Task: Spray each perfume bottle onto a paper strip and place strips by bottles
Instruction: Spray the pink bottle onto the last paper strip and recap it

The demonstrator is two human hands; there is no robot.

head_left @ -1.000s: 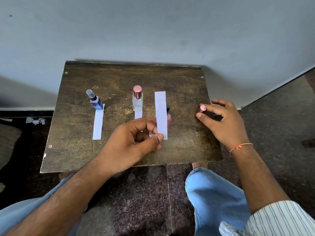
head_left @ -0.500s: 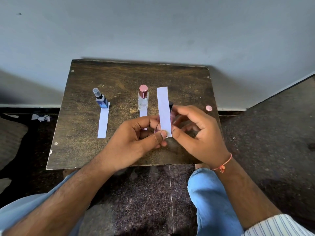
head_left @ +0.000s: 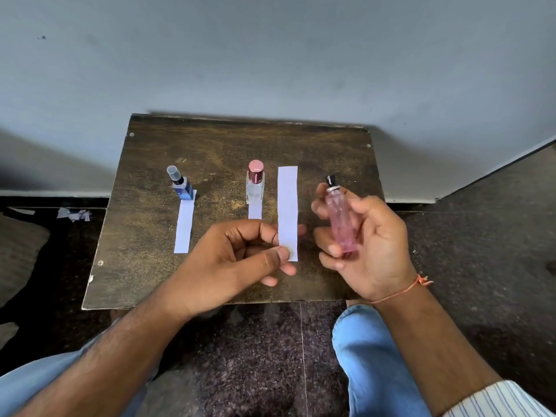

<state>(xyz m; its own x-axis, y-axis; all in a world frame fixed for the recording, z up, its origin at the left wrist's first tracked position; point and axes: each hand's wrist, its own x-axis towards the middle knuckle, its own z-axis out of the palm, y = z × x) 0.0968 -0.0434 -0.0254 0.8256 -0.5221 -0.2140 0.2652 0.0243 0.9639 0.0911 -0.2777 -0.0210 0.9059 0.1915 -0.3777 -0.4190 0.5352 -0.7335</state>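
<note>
While no label or writing can be read on anything, the shapes are plain: a dark, scuffed wooden table (head_left: pixel 210 145) stands square against a matt grey wall (head_left: pixel 270 55), over a speckled stone floor (head_left: pixel 240 371). Above it, the left hand (head_left: pixel 240 260) pinches the lower end of a long white paper strip (head_left: pixel 288 206) between thumb and curled fingers, holding it upright. Just beside it, the right hand (head_left: pixel 370 245) curls round a slim, clear pink bottle (head_left: pixel 341 221), its black nozzle uncapped. On the table a blue bottle (head_left: pixel 183 188) with a clear cap and a squarish clear bottle (head_left: pixel 255 185) with a pink cap stand upright, each touching a flat strip, the left strip (head_left: pixel 184 227) and the middle strip (head_left: pixel 255 211)
</note>
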